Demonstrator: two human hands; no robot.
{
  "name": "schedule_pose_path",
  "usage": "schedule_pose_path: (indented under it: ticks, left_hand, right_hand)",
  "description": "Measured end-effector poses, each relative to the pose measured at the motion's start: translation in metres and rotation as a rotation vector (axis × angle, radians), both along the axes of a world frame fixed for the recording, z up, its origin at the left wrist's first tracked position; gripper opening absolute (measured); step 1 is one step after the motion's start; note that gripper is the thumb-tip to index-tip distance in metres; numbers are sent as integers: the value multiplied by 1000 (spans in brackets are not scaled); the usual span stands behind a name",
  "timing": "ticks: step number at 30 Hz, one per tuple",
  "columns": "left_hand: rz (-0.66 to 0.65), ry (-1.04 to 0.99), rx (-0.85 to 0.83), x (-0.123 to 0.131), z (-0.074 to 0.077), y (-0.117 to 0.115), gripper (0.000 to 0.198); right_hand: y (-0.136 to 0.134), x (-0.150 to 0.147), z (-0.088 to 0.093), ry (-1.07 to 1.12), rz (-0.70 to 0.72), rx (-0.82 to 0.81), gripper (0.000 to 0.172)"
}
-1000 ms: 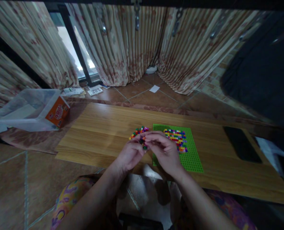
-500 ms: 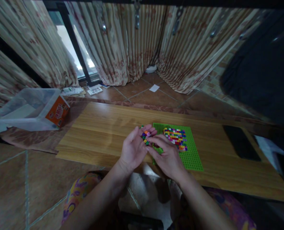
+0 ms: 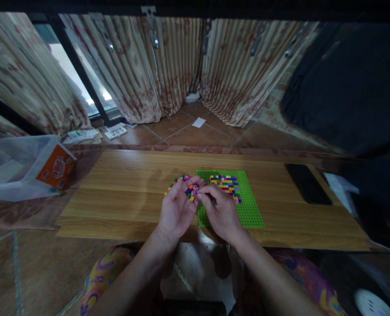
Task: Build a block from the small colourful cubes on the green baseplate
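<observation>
My left hand (image 3: 177, 208) is turned palm up and cupped, with several small colourful building bricks (image 3: 192, 191) lying in it. Over its fingers reaches my right hand (image 3: 219, 210), thumb and forefinger pinched together at a small brick, mostly hidden by the fingertips. Behind my left hand, more loose bricks (image 3: 169, 186) are piled on the wooden table, partly covered by the hand. To the right lies a green studded baseplate (image 3: 252, 213), carrying a block of multicoloured bricks (image 3: 226, 183) in rows. My right hand hides the near left part of that block.
A black phone (image 3: 308, 183) rests on the right of the wooden table (image 3: 116, 188), with white paper (image 3: 340, 188) beyond it. At far left stands a clear plastic bin (image 3: 20, 166) with an orange label. Striped curtains (image 3: 168, 66) hang behind the table.
The view has shifted, so the table and bin sit further left. The loose brick pile shows more behind my left hand. My right hand still pinches at the bricks in the left palm.
</observation>
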State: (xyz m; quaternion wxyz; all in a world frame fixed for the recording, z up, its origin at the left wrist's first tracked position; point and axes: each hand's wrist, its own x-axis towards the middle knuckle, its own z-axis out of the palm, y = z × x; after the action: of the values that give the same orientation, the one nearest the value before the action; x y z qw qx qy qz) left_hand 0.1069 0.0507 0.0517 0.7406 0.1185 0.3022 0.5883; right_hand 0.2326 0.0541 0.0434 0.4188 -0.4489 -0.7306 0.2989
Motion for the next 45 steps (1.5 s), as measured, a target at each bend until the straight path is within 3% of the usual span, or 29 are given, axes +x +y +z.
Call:
schedule_pose_path:
  ticks: [7, 16, 22, 26, 29, 34, 39, 45]
  left_hand:
    - [1, 17, -38, 7, -2, 3, 21]
    - [-82, 45, -4, 0, 4, 1, 37]
    - [-111, 63, 38, 0, 5, 0, 39]
    - [-77, 80, 24, 1, 3, 0, 26]
    - [-65, 176, -22, 3, 0, -2, 17]
    - [-115, 335, -11, 7, 1, -7, 21]
    - [-150, 383, 10, 10, 1, -6, 26]
    - [-140, 332, -37, 11, -2, -4, 28]
  right_hand:
    - [3, 6, 1, 91, -64, -48, 16]
    - [-1, 13, 7, -92, 158, 53, 20]
    - [2, 12, 3, -91, 129, 87, 18]
    - [3, 11, 6, 53, 31, 35, 16]
    - [6, 14, 6, 207, -43, -36, 14]
    - [10, 19, 3, 280, -64, -129, 15]
    - [7, 21, 4, 142, -82, -47, 16]
    - [3, 18, 3, -125, -151, 208, 19]
